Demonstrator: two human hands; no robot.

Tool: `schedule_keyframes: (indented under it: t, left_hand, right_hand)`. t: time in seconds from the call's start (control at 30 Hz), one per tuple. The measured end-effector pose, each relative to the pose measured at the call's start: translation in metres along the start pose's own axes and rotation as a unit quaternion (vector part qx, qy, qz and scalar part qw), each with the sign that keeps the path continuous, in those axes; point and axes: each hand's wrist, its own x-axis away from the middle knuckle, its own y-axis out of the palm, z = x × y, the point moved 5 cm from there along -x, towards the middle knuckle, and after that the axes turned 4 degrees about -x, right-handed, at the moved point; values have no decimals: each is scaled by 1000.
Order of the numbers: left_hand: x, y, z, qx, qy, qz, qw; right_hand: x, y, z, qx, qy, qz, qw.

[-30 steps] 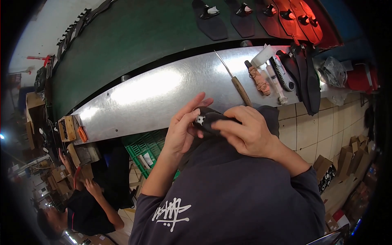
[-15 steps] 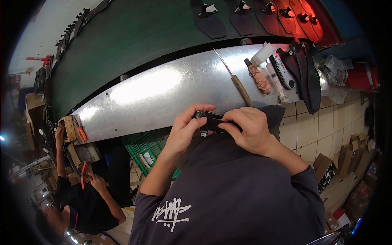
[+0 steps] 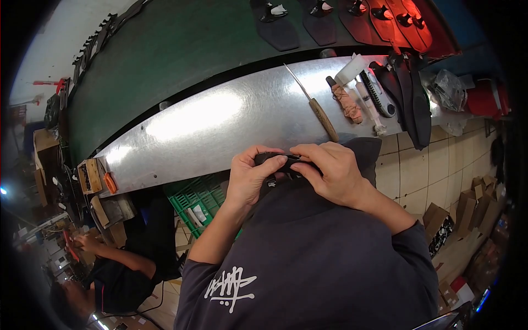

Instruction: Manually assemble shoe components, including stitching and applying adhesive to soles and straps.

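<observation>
Head view.

Item: piece point(image 3: 262, 158), black, bent. Location: between both hands, at the near edge of the table point(image 3: 220, 132), in front of the shirt. Apparently continuous with the dark blade point(image 3: 364, 149) to the right; join hidden behind the right hand.

Left hand point(image 3: 247, 173): thumb and fingers closed on the left end of the piece, thumb on top. Just below: small tab point(image 3: 271, 182), marked white, exact link to the piece too small to tell.

Right hand point(image 3: 333, 170): thumb and forefinger in a narrow pinch on the piece, tips close to the left thumb. Remaining fingers curled; cannot tell their contact.

Possible fault: slip of an edge from the pinch. Likely cause: small grip area, stiff material pulling back.

Possible fault: pinched skin. Likely cause: thumbs nearly meeting at the fold.

Possible fault: drop to the lap or floor. Likely cause: no bench surface visible directly beneath.

Possible fault: knock to the awl point(image 3: 312, 103). Likely cause: handle end lying just beyond the right hand. Beside the awl, farther right: wrapped tool point(image 3: 347, 104), tube point(image 3: 369, 108).
</observation>
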Motion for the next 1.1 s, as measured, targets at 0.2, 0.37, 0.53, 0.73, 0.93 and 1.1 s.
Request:
schedule_keyframes:
  t: [0.2, 0.37, 0.53, 0.73, 0.93, 1.1]
  left_hand:
    - [1, 3, 1, -17, 39, 11, 999]
    - [12, 10, 15, -104, 106, 8, 989]
    - [19, 5, 28, -103, 184, 6, 978]
    - [17, -66, 26, 114, 229, 177, 950]
    - [-7, -96, -7, 256, 124, 191, 940]
    - [-11, -89, -7, 308, 72, 109, 942]
  right_hand:
    - [0, 3, 1, 9, -3, -11, 1000]
    - [-6, 1, 9, -47, 58, -47, 996]
    - [-21, 7, 8, -152, 134, -145, 968]
    - [-57, -33, -11, 42, -137, 140, 980]
    - [-50, 19, 82, 251, 29, 102, 962]
    - [-46, 14, 94, 130, 32, 107, 985]
